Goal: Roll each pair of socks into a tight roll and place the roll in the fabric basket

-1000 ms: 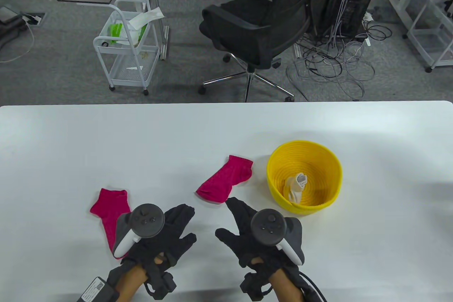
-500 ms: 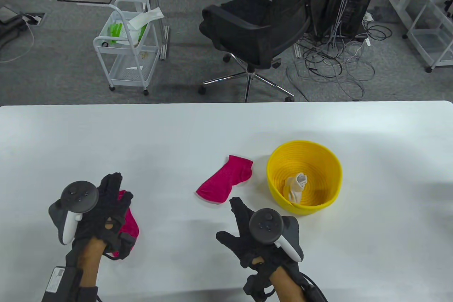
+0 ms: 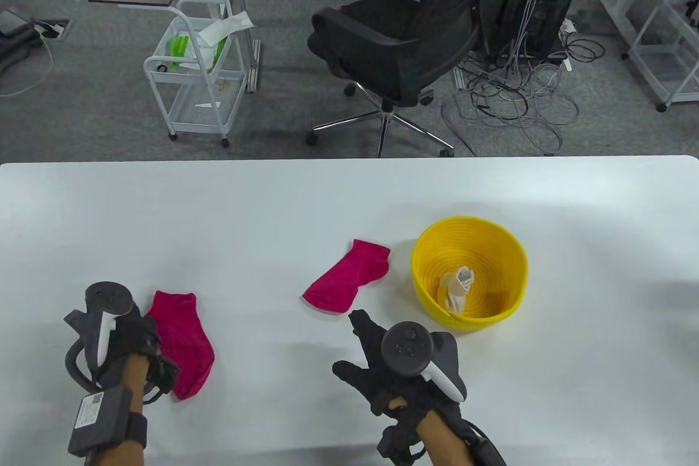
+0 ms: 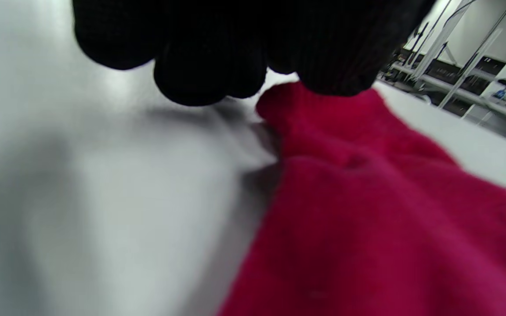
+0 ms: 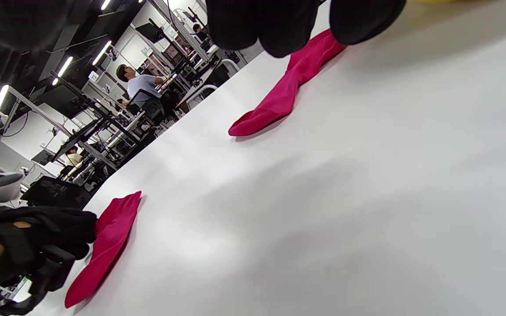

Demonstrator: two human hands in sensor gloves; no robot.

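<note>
Two pink socks lie flat and well apart on the white table [image 3: 218,214]: one sock [image 3: 183,343] at lower left of the table view, the other sock [image 3: 349,280] near centre, just left of the yellow basket [image 3: 423,291]. Basket holds one cream roll [image 3: 457,288], lying loose against its inner floor. Left hand [image 3: 128,346] sits at the left edge of the lower-left sock; in the left wrist view its fingertips [image 4: 200,83] curl down at the sock's edge, touching or nearly so, but whether they pinch the cloth cannot be told. Right hand [image 3: 382,373] rests low on the table at lower centre, fingers spread and straight, holding nothing, its fingers [image 3: 360,324] pointing toward the centre sock and stopping just short of it. Step in hand, as judged: gathering the pink pair, one roll apparently already stowed. Next move likely calls for each hand to take its sock, bring the two together, lay one upon the other with edges matched, then roll tight from one end. Writing: a white label on the box strapped to the left forearm [image 3: 87,414], print too small to read; no brand legible elsewhere.
</note>
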